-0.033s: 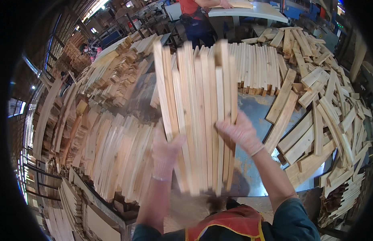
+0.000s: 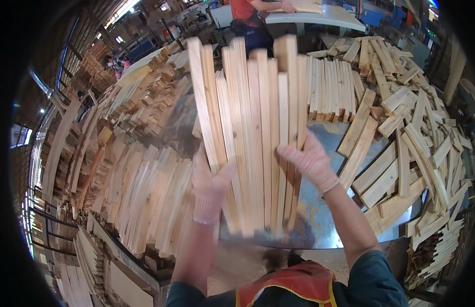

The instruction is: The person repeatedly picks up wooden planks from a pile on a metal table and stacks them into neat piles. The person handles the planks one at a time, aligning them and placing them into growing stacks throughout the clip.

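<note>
left hand [image 2: 211, 180] and right hand [image 2: 310, 159] squeeze slat bundle [image 2: 255, 143] from opposite sides | seemingly so nothing slips out | over counter [image 2: 314, 212]

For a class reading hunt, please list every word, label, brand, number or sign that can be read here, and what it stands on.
None can be read.
Slats between the left hand and right hand: no lettering visible.
Loose boards: no lettering visible.
Red apron: no readable writing.
Machinery at the back: too small and blurred to tell.
</note>
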